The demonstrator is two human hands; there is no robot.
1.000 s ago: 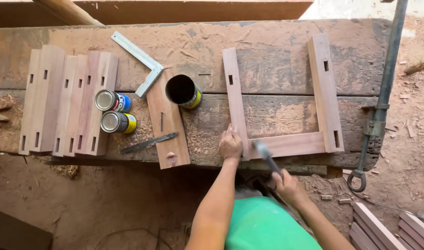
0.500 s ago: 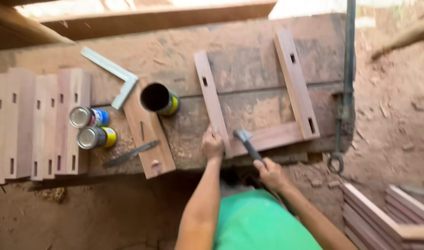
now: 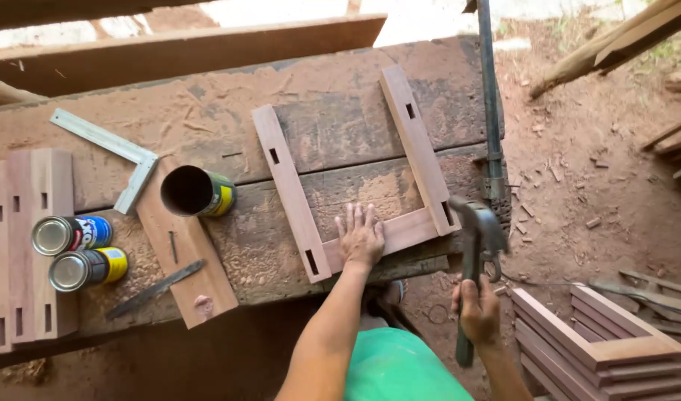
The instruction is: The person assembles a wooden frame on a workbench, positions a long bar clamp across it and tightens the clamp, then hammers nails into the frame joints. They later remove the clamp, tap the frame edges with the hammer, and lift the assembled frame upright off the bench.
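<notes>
Left hand (image 3: 361, 236) pressed flat, fingers spread, on wooden frame (image 3: 296, 193); right hand (image 3: 477, 308) grips hammer (image 3: 474, 245); 3 cans (image 3: 80, 251) lie left.

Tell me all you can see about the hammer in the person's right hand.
The hammer has a dark metal claw head, slightly blurred, and a dark, slim handle. It stands almost upright in the picture, head up, beside the right end of the wooden frame, at the bench edge. The right hand grips the handle in its lower part; its end sticks out below the fist. Whether the head touches the frame cannot be told.
</notes>
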